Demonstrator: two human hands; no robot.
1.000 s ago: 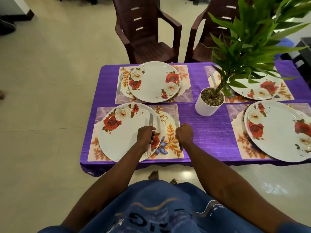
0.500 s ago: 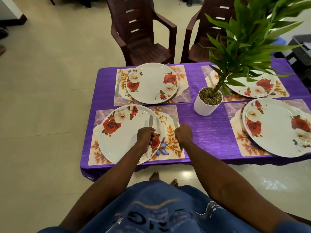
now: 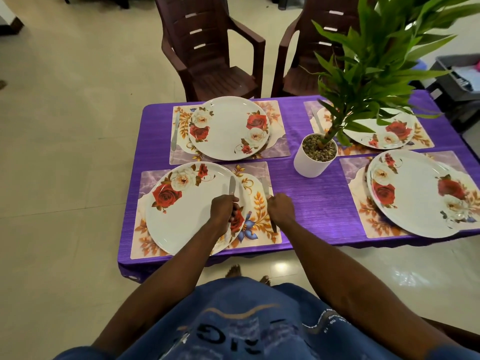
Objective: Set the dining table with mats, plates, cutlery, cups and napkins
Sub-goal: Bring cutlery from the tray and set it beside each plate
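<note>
On the purple table [image 3: 317,203] lie several floral mats, each with a rose-patterned white plate. My left hand [image 3: 224,210] grips a table knife [image 3: 231,185] over the right rim of the near left plate [image 3: 187,211], blade pointing away from me. My right hand [image 3: 281,209] grips a second piece of cutlery [image 3: 266,187] lying on the near left mat [image 3: 255,201], right of the plate; its dark handle end shows below my fist. Another knife [image 3: 175,131] lies left of the far left plate [image 3: 230,128]. The near right plate [image 3: 420,193] and far right plate [image 3: 384,133] sit on their mats.
A white pot [image 3: 314,158] with a tall green plant [image 3: 376,61] stands mid-table, its leaves covering part of the far right plate. Two brown plastic chairs [image 3: 210,53] stand behind the table. A grey crate [image 3: 459,79] sits at the far right. Tiled floor surrounds the table.
The camera has shifted slightly. Both hands stay closed on their cutlery at the near left setting, with barely any movement.
</note>
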